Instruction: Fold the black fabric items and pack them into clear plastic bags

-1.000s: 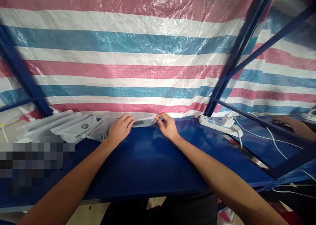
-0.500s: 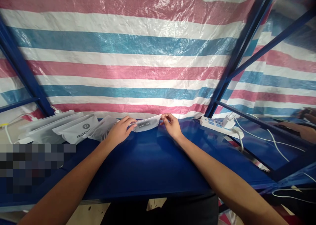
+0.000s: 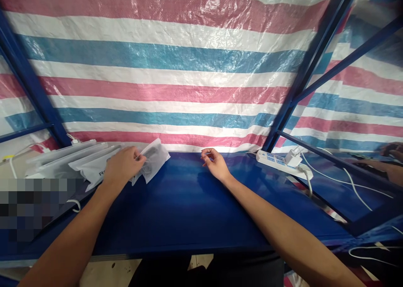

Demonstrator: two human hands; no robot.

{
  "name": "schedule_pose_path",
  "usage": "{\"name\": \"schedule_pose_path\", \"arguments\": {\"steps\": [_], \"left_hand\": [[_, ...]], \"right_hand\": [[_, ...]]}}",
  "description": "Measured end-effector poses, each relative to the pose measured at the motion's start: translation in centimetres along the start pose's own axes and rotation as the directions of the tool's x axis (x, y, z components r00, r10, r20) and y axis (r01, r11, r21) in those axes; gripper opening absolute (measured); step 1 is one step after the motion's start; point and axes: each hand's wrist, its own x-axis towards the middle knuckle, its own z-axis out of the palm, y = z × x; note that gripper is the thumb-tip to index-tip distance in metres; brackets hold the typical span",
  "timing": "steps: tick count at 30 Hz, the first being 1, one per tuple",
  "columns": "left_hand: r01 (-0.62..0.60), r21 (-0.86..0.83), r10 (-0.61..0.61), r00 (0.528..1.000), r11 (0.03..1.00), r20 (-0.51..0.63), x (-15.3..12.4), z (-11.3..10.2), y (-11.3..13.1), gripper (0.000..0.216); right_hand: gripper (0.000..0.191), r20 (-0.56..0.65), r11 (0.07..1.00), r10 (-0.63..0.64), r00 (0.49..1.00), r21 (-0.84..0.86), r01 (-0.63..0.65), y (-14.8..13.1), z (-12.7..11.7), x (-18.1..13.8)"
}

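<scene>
My left hand (image 3: 125, 164) is at the right end of a row of frosted plastic zip bags, its fingers closed on a translucent zip bag (image 3: 156, 156). A dark shape shows through that bag, too blurred to name. Part of another bag may lie behind the hand; I cannot tell. My right hand (image 3: 215, 164) hovers over the back of the blue table (image 3: 189, 211), its fingers loosely curved and nothing in them. Left of my left hand, a bag with dark lettering (image 3: 93, 165) leans against other frosted bags (image 3: 59, 154).
A white power strip (image 3: 280, 163) with a white plug adapter (image 3: 293, 156) lies at the back right, white cables trailing from it. Blue metal posts (image 3: 289, 98) frame the table. A striped plastic sheet (image 3: 176, 77) hangs behind. Another person's hand (image 3: 382, 169) shows at far right.
My left hand has moved left, carrying the zip bag from between both hands to the row's right end. My right hand has let go of it and stays near the same spot.
</scene>
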Motion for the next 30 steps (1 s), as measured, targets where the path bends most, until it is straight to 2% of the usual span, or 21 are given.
{"name": "schedule_pose_path", "arguments": {"steps": [2, 4, 8, 11, 15, 17, 19, 22, 26, 27, 30], "left_hand": [[0.016, 0.070, -0.020, 0.998, 0.997, 0.051, 0.0, -0.1, -1.2, 0.024], [-0.001, 0.062, -0.005, 0.995, 0.998, 0.102, 0.3, -0.1, -2.3, 0.028], [-0.031, 0.061, 0.027, 0.998, 0.998, 0.064, 1.1, 0.0, -4.5, 0.045], [0.039, 0.146, -0.051, 0.996, 0.988, 0.078, 1.3, 0.0, -5.7, 0.054], [0.017, 0.235, -0.051, 0.989, 0.972, 0.139, 1.0, 0.4, -5.4, 0.064], [0.012, 0.242, -0.054, 0.984, 0.970, 0.170, 0.8, 0.8, -4.8, 0.069], [0.020, 0.243, -0.067, 0.980, 0.970, 0.186, 0.6, 1.1, -4.1, 0.074], [0.014, 0.250, -0.064, 0.980, 0.968, 0.191, 0.3, 1.3, -3.4, 0.073], [-0.035, 0.231, 0.008, 0.993, 0.972, 0.119, 0.2, 0.5, -3.5, 0.056], [-0.039, 0.234, 0.019, 0.996, 0.971, 0.087, 0.2, 0.1, -3.7, 0.050], [-0.017, 0.244, 0.031, 0.998, 0.970, -0.051, 0.2, -1.2, -4.2, 0.035]], "right_hand": [[0.036, 0.034, 1.000, 0.005, 0.999, -0.020, -0.004, 0.0, 0.2, -0.2], [0.033, 0.072, 0.999, -0.006, 0.997, -0.052, 0.010, -0.1, 0.5, -0.5], [0.030, 0.206, 0.978, -0.119, 0.971, -0.145, 0.150, -0.9, 1.3, -1.8], [0.048, 0.407, 0.945, -0.194, 0.892, -0.165, 0.281, -2.2, 2.6, -3.3], [0.085, 0.606, 0.902, -0.219, 0.764, -0.173, 0.396, -4.1, 5.5, -4.2], [0.101, 0.636, 0.894, -0.209, 0.743, -0.184, 0.409, -4.8, 7.5, -3.5], [0.106, 0.640, 0.907, -0.175, 0.749, -0.191, 0.375, -5.3, 9.5, -2.3], [0.097, 0.660, 0.924, -0.110, 0.743, -0.207, 0.321, -5.6, 12.1, -0.7], [0.089, 0.585, 0.912, -0.087, 0.806, -0.279, 0.300, -6.0, 14.0, -0.7], [0.088, 0.594, 0.919, -0.085, 0.800, -0.263, 0.294, -6.2, 14.3, -1.0], [0.088, 0.675, 0.939, -0.107, 0.730, -0.174, 0.298, -6.4, 15.5, -1.8]]}}
